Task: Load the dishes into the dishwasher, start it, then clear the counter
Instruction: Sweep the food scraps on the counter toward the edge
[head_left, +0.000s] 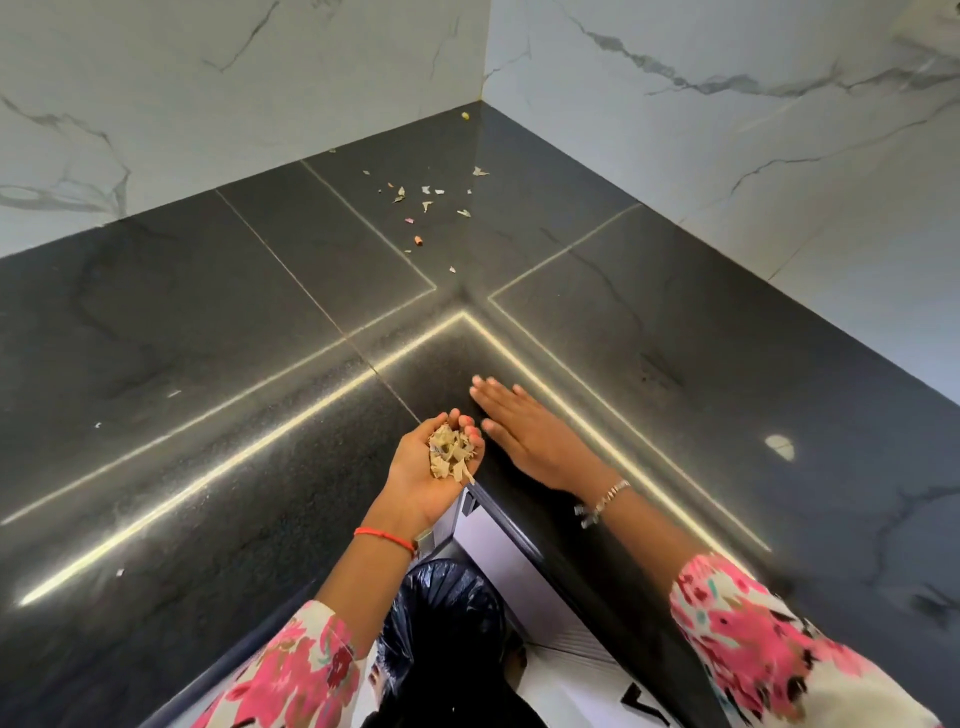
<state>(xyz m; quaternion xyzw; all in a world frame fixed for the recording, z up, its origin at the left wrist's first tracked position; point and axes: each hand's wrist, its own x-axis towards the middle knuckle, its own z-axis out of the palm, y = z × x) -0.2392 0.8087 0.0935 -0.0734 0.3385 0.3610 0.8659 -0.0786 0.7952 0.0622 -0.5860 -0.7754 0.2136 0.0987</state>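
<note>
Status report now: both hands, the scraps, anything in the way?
Left hand cupped, holding scraps. Right hand flat and empty on the counter. More scraps near the corner. Nothing in the way.

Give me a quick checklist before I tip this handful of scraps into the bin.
1. Scraps cupped in left hand: ok.
2. Bin with black liner below the counter edge: ok, though the hand is not yet over it.
3. Right hand free, flat on the counter: ok.
4. Counter cleared: not ok, loose bits remain near the back corner.
5. Pale round piece at right still on the counter: not ok.
6. Bin has room: cannot tell.
</note>
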